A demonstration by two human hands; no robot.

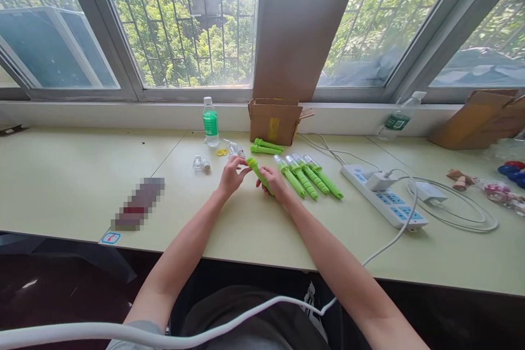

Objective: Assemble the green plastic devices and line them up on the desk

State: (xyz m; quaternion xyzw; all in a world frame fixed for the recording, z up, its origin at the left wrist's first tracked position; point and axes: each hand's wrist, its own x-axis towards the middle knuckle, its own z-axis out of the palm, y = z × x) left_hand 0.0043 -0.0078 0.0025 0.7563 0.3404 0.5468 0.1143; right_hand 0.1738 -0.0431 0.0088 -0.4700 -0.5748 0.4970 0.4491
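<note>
My right hand point(274, 181) is wrapped round a green plastic handle point(256, 168), which slants with its open, threaded-looking end up and to the left. At that end a yellow ring point(250, 161) sits around the handle, and the fingertips of my left hand point(233, 176) pinch it; how far on it is cannot be made out. To the right lie several green handles with clear caps point(305, 175). Two green handles without caps point(266, 147) rest behind my hands. Loose yellow rings point(222, 152) and clear plastic caps point(197, 163) lie to the left.
A cardboard box point(274, 120) and an upright water bottle point(210, 123) stand by the window. On the right are a power strip point(383, 197), a coiled white cable point(471, 225) and another bottle point(397, 119). A pixelated object point(139, 203) lies left. A white cable crosses near my body.
</note>
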